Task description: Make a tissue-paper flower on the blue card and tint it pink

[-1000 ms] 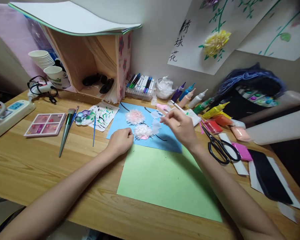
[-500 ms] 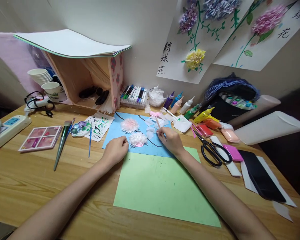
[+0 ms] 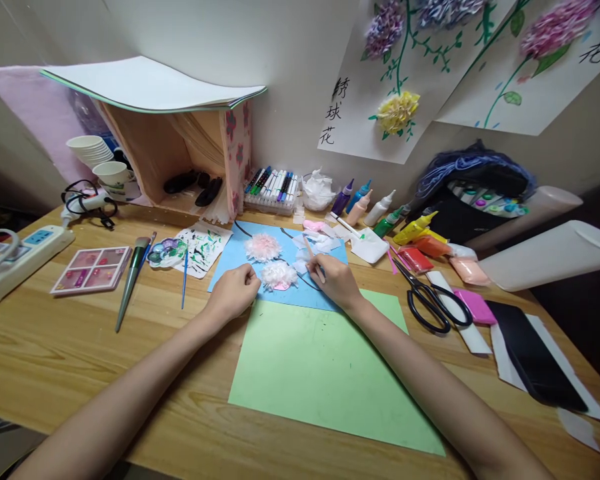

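Observation:
My left hand [image 3: 236,291] is curled into a loose fist on the lower left edge of a blue sheet [image 3: 229,257]. Nothing shows in its fingers. Beside it on the sheet are a pink tissue-paper flower [image 3: 263,247] and a white tissue-paper flower [image 3: 279,273] with a bit of pink at its bottom edge. My right hand [image 3: 334,277] pinches a thin pale pink stick [image 3: 308,246], pointing up over the sheet's right part. Whitish tissue pieces [image 3: 323,243] lie near its fingers, and a dark curved line [image 3: 307,285] runs beneath the hand.
A green sheet [image 3: 325,367] lies in front, under my right forearm. To the right are black-handled scissors [image 3: 433,303] and a black phone [image 3: 535,357]. Paint bottles [image 3: 377,209] and a marker box [image 3: 273,197] stand behind. Brushes [image 3: 130,287] and a palette [image 3: 91,270] lie left.
The view has shifted slightly, moving the scene a little to the right. My right hand and the pink stick have moved slightly left over the blue sheet. My left hand stays in place.

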Motion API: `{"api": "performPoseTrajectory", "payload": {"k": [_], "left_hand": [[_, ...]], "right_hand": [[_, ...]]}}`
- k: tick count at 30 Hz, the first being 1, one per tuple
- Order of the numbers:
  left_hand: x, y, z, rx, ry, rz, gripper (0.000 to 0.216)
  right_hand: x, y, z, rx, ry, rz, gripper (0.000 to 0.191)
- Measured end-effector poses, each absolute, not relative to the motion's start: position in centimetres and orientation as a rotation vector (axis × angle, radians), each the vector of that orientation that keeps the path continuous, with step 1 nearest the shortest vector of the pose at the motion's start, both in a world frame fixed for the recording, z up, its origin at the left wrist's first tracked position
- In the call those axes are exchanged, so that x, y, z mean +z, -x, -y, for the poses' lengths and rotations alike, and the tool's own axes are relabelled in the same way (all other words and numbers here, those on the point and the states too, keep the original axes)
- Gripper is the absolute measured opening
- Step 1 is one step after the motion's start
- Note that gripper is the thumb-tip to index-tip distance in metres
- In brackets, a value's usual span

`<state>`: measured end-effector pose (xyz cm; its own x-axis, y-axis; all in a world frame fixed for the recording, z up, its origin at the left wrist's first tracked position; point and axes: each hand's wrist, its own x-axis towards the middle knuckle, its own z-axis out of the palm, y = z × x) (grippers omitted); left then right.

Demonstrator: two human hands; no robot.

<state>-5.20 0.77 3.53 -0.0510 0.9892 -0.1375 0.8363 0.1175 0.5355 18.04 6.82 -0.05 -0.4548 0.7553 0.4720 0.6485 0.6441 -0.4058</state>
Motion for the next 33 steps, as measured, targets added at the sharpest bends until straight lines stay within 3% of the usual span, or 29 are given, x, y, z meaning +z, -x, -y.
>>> {"api": "performPoseTrajectory", "payload": {"k": [7,16,20,25,33], "left_hand": [[3.5,5.1,-0.7,0.503,-1.735,-1.926,0.014],[3.6,5.2,-0.8,0.677,-1.67,-1.892,0.012],[4.5,4.7,0.0,0.81,-1.729,-1.676,0.025],[5.5,3.8,1.0,0.67,-1.706,-1.345,0.042],[4.2,4.1,0.4,0.574,-1.625,-1.356,0.034]], "right_hand": [[0.2,-18.2,-6.0,0.445,0.955,2.187,0.005],[0.4,-17.7,-6.0,0.397,1.006,2.007,0.01],[1.6,-17.5,-4.2,0.726,0.94,1.738,0.011],[2.0,-16.5,-2.6,1.253,0.805,1.701,0.018],[1.3,-15.9,-1.9,1.292,0.819,1.697,0.017]]}}
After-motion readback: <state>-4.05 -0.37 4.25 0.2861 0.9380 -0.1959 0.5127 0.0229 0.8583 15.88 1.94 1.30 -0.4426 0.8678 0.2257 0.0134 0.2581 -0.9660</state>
